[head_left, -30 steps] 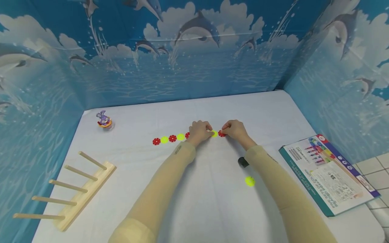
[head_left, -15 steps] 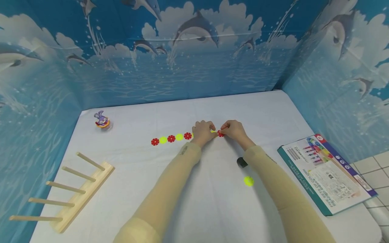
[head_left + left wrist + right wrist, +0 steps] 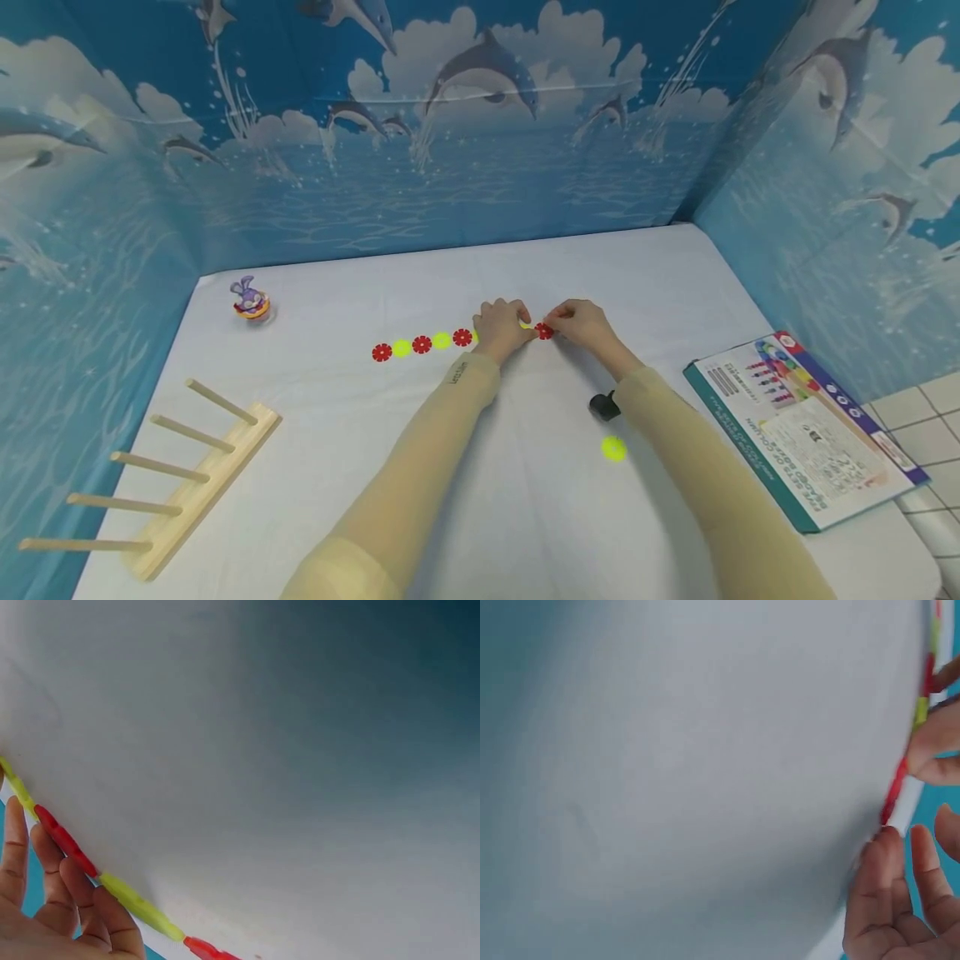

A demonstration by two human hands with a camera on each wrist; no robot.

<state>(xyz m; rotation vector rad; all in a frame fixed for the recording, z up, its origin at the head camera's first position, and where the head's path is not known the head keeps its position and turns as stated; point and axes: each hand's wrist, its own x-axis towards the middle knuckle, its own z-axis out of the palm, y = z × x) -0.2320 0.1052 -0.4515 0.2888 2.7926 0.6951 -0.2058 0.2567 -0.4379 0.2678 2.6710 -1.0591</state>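
Observation:
A row of notched plastic discs, red and yellow in turn, runs across the table, starting with a red disc at the left. My left hand covers the row's middle and pinches a yellow disc near its right end. Joined edge to edge to that one is the end red disc. My right hand pinches this red disc at its far right edge. In the left wrist view, the left fingers lie along a red disc and a yellow disc.
A loose yellow disc lies nearer, below a small black object by the right sleeve. At left stands a wooden peg rack; behind it is a purple rabbit toy. A flat box lies at right. Dolphin-print curtains surround the table.
My left hand has slid right along the row, uncovering more of a red disc, and now covers most of the yellow one. The right wrist has turned slightly, and the black object has shifted with it.

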